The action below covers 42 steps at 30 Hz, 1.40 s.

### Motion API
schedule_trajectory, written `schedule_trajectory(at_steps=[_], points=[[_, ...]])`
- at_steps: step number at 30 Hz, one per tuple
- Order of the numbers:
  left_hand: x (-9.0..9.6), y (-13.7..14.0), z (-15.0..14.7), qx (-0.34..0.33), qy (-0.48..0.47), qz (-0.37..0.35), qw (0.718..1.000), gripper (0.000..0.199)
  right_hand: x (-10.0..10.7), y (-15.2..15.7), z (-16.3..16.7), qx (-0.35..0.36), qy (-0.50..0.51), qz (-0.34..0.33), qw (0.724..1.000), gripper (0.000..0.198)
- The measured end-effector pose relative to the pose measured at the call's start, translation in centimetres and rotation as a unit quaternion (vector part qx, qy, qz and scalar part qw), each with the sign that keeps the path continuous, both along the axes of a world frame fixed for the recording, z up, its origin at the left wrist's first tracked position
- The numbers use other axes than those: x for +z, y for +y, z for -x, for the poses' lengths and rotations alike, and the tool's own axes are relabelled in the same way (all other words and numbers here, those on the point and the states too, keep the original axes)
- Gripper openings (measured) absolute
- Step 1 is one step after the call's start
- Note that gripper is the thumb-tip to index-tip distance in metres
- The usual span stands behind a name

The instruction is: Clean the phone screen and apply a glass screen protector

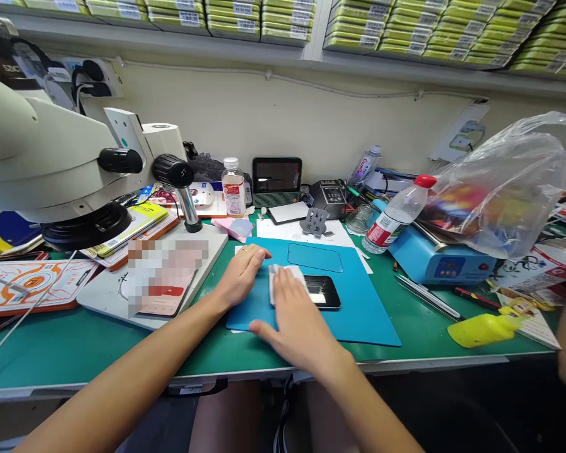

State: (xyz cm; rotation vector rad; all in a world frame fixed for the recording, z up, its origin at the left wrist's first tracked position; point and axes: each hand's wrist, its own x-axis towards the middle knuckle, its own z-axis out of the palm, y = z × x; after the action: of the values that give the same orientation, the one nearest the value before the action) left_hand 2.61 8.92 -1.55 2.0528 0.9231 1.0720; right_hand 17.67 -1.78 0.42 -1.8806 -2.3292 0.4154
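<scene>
Dark phone (330,294) lying flat on the blue mat (370,318), its left end hidden under a folded white cloth (272,289); a bright reflection showing on its screen. Right hand (298,321) pressing flat on the cloth, fingers extended and thumb standing out to the left; not closing around anything. Left hand (243,274) hovering or resting by the mat's left edge, fingers together and slightly bent, ring showing; cannot tell whether the fingers are holding anything. Thin dark-edged rectangle (315,258) lying on the mat just beyond the phone. Farther back, a grey stand (314,221) sitting on white paper. To the right, tweezers (427,297) lying near a blue machine (446,261), a red-capped bottle (396,217) leaning beside it; yellow squeeze bottle (481,330) lying nearer the table edge. To the left, a microscope (51,163) standing over its pale base (106,301), a partly pixelated phone (167,304) resting there.
</scene>
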Motion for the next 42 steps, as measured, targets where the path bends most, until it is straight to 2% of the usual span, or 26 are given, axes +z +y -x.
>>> schedule_trajectory(at_steps=[3,6,10,12,14,16,20,22,24,27,30,32,36,39,42], points=[[-0.1,-0.1,0.2,0.001,-0.006,0.01,1.0,0.047,0.0,-1.4,1.3,0.058,0.037,0.0,0.998,0.103],[0.0,-0.2,0.3,0.004,-0.003,0.009,1.0,0.047,-0.4,-3.0,-1.1,0.088,0.028,0.005,0.996,0.091],[0.2,-0.2,0.3,-0.001,0.008,-0.006,1.0,0.047,-1.4,-3.4,-6.1,0.017,-0.024,-0.03,0.999,0.085],[0.3,-0.1,0.2,-0.005,0.011,-0.005,1.0,0.047,-1.8,-2.5,-7.1,-0.029,-0.04,-0.045,0.998,0.089],[0.4,0.0,0.1,-0.008,0.012,-0.003,1.0,0.046,-2.0,-1.3,-6.4,-0.079,-0.051,-0.055,0.994,0.097],[0.4,0.0,0.0,-0.006,0.013,-0.003,1.0,0.047,-1.9,-0.3,-4.2,-0.116,-0.052,-0.061,0.99,0.103],[0.2,0.0,0.0,0.004,0.007,-0.005,1.0,0.053,-1.4,0.2,1.3,-0.066,-0.012,-0.046,0.997,0.103],[0.2,0.0,0.1,0.004,0.005,-0.005,1.0,0.055,-1.2,-0.4,2.7,-0.036,0.013,-0.045,0.998,0.104],[0.2,-0.1,0.2,0.005,0.006,-0.004,1.0,0.055,-1.3,-1.5,2.5,0.005,0.034,-0.044,0.998,0.099],[0.2,-0.1,0.3,0.005,0.013,-0.007,1.0,0.054,-1.4,-3.3,-0.2,0.049,0.027,-0.033,0.998,0.085],[0.3,-0.1,0.2,-0.001,0.018,-0.005,1.0,0.051,-1.7,-4.3,-3.5,0.011,-0.005,-0.043,0.999,0.083],[0.3,0.0,0.2,-0.011,0.02,-0.001,1.0,0.049,-1.9,-4.1,-4.3,-0.026,-0.02,-0.054,0.998,0.084],[0.3,0.1,0.1,-0.012,0.019,0.008,1.0,0.048,-2.2,-2.4,-2.0,-0.049,-0.028,-0.08,0.995,0.09],[0.1,0.0,0.2,0.003,0.011,0.015,1.0,0.049,-1.7,-1.8,0.2,-0.014,-0.011,-0.079,0.997,0.092],[0.1,-0.1,0.3,0.007,0.007,0.016,1.0,0.052,-1.3,-2.9,-0.1,0.028,0.007,-0.07,0.997,0.089]])
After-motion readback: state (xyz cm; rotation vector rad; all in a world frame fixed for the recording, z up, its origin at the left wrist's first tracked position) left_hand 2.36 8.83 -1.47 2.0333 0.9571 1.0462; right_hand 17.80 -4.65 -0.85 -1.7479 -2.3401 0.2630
